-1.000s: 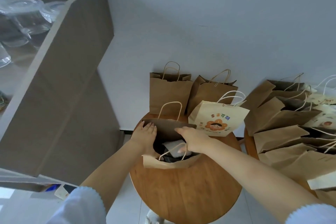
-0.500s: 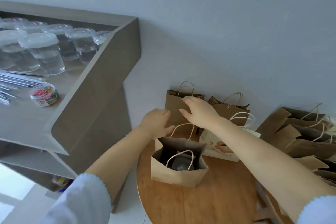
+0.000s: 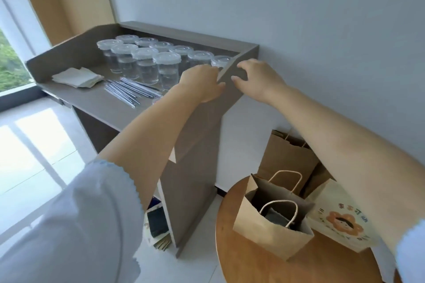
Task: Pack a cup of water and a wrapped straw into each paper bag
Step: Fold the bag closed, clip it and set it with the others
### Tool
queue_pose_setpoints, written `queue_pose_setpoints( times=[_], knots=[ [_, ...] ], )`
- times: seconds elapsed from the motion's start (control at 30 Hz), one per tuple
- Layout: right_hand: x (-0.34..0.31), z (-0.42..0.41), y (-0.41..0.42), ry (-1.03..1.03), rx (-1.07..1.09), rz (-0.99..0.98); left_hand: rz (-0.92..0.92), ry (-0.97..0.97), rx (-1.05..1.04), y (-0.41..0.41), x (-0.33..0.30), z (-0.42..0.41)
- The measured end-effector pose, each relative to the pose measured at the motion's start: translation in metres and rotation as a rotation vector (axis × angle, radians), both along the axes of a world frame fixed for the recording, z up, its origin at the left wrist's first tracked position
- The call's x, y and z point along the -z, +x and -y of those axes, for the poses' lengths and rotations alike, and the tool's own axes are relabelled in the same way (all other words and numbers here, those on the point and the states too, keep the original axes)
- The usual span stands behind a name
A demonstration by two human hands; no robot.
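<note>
Several lidded clear cups of water (image 3: 166,71) stand on the grey counter (image 3: 96,101). In front of them lie several wrapped straws (image 3: 131,91). My left hand (image 3: 202,82) hovers at the counter's right side wall, fingers apart, holding nothing. My right hand (image 3: 259,80) is just right of that wall, also free. An open brown paper bag (image 3: 271,234) stands on the round wooden table (image 3: 253,266) at lower right, with something dark inside.
A stack of napkins (image 3: 78,77) lies at the counter's left. Another brown bag (image 3: 287,158) and a printed white bag (image 3: 340,220) stand behind the open one. Items sit on a low shelf (image 3: 157,220) under the counter. Window at far left.
Both hands left the bags on the round table and rose to the counter's right edge. The view swung up and left, bringing the cups and straws into sight.
</note>
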State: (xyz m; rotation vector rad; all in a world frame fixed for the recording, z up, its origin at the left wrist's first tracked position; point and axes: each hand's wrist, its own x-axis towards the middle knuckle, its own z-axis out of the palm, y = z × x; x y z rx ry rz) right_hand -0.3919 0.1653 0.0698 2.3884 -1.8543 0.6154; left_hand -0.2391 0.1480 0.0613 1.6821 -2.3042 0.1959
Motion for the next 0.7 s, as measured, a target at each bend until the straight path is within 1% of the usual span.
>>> queue_pose_setpoints(
  times=[0.13,0.27,0.5,0.7],
  knots=[
    [0.016,0.012,0.06,0.056,-0.053,0.003,-0.023,0.072,-0.111,0.072,0.023,0.007],
    [0.03,0.029,0.111,0.108,-0.077,-0.009,-0.031,0.124,-0.162,0.138,0.045,0.021],
    [0.047,0.062,0.179,0.179,0.016,-0.013,0.022,0.182,-0.059,0.209,0.067,0.054],
    [0.064,0.081,0.197,0.274,0.112,-0.048,0.034,0.212,0.003,0.233,0.079,0.079]
  ],
)
